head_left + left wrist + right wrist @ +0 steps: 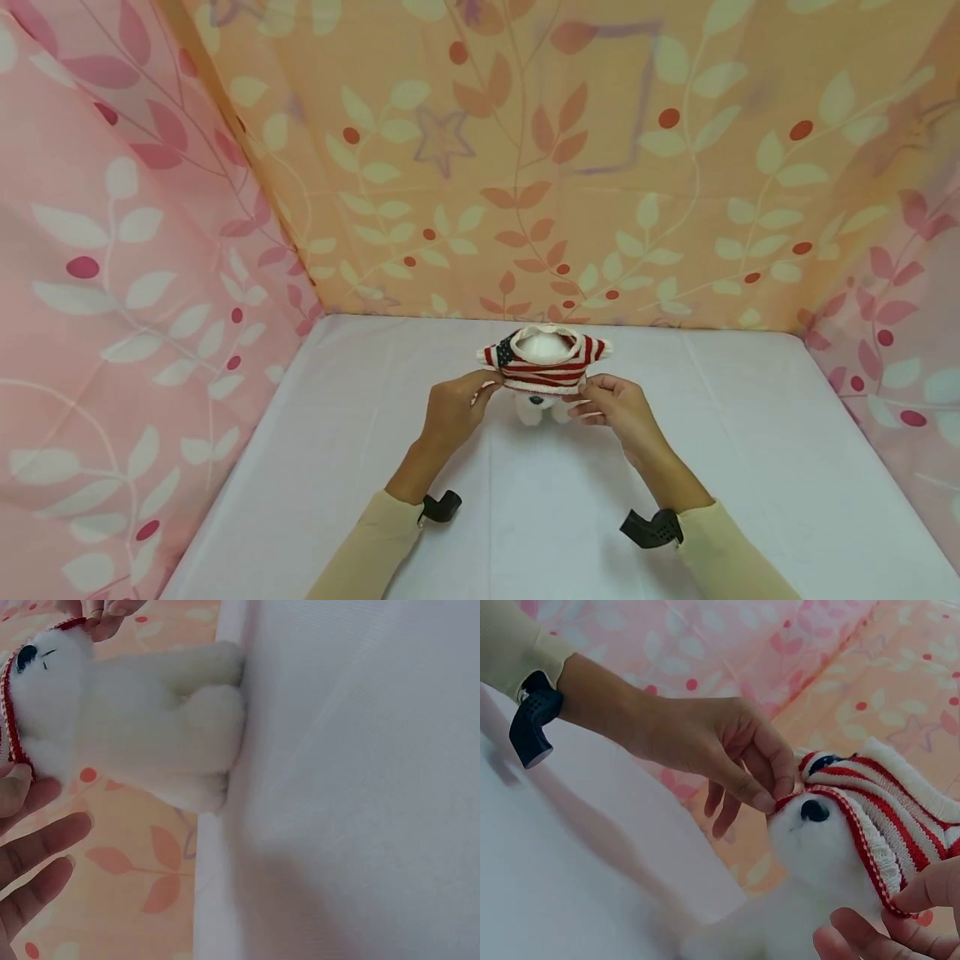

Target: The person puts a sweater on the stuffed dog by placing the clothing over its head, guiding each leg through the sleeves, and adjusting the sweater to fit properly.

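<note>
One red-and-white striped sweater [551,371] partly covered one white, black-nosed plush toy [142,720]; left hand [453,410] and right hand [624,410] fingers [778,761] pinched the sweater's hem [542,389] at eight and four o'clock.

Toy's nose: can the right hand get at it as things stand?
Likely yes: the nose shows uncovered below the sweater hem, with nothing seen blocking the right hand. That hand's thumb and finger pinch the hem, so it may have to let go first.

White-covered table [551,508], orange leaf-print backdrop [487,175], pink side curtains [127,333]
</note>
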A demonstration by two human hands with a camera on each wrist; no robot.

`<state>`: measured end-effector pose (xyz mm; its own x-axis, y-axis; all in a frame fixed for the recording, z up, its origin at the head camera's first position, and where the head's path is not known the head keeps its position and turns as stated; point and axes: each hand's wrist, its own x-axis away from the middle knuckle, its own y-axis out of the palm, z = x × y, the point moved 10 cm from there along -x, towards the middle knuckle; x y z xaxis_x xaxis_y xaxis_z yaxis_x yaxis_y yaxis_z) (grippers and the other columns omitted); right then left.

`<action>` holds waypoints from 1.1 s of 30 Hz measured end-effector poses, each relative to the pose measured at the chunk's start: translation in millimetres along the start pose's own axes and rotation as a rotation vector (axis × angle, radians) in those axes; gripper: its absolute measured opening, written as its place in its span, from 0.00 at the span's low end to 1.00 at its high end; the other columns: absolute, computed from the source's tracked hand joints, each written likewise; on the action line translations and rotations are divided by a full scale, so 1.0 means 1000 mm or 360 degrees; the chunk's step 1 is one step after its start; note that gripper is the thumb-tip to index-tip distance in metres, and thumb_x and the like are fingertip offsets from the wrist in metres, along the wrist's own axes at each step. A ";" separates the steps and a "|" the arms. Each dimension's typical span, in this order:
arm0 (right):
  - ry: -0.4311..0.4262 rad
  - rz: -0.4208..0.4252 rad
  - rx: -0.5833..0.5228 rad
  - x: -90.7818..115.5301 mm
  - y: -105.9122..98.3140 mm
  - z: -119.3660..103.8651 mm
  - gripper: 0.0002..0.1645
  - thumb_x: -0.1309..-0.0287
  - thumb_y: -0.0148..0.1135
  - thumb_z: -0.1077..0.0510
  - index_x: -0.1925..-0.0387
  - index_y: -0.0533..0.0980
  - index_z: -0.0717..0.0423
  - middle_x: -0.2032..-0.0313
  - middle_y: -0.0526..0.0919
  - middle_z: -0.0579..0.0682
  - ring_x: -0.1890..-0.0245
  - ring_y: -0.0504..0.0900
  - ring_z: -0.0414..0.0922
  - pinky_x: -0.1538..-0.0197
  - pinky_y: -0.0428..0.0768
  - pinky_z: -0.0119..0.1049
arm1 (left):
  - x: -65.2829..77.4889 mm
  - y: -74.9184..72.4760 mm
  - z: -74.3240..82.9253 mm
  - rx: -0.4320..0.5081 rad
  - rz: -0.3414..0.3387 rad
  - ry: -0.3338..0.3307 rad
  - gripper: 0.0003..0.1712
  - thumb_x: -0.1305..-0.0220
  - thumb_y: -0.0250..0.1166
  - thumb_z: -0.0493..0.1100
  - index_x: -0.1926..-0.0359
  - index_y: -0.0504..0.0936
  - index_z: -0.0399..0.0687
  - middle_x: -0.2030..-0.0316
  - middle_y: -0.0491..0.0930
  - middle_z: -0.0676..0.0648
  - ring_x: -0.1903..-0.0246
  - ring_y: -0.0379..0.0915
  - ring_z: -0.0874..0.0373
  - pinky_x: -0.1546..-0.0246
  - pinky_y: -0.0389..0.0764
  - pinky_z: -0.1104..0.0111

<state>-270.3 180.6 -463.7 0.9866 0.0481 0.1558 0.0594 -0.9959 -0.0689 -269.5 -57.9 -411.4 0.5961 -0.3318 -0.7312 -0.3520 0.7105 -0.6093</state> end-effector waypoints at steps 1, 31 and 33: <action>-0.0004 0.0002 0.0010 0.000 0.000 0.001 0.17 0.28 0.59 0.54 0.54 0.77 0.67 0.58 0.89 0.57 0.63 0.89 0.49 0.57 0.85 0.41 | 0.001 0.001 -0.002 -0.0014 -0.0006 -0.0027 0.09 0.40 0.74 0.38 0.58 0.88 0.51 0.61 0.89 0.54 0.77 0.75 0.67 0.77 0.76 0.71; 0.0170 -0.0174 -0.0321 -0.024 0.000 0.016 0.21 0.23 0.52 0.49 0.45 0.77 0.63 0.60 0.87 0.48 0.58 0.86 0.46 0.51 0.84 0.43 | 0.018 0.066 -0.064 0.1704 -0.0430 -0.1483 0.24 0.23 0.57 0.49 0.40 0.78 0.33 0.59 0.87 0.39 0.59 0.86 0.40 0.59 0.86 0.54; 0.0192 -0.0201 -0.0376 -0.026 0.000 0.016 0.18 0.23 0.52 0.50 0.49 0.79 0.60 0.61 0.87 0.48 0.58 0.86 0.46 0.53 0.84 0.41 | 0.016 0.070 -0.061 0.1803 -0.0456 -0.1527 0.25 0.24 0.57 0.48 0.40 0.77 0.30 0.60 0.87 0.40 0.60 0.87 0.44 0.58 0.86 0.57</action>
<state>-293.6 181.0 -483.5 0.9476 0.1777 0.2656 0.1299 -0.9736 0.1879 -328.3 -51.7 -484.5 0.9349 -0.3368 0.1115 0.3133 0.9312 0.1862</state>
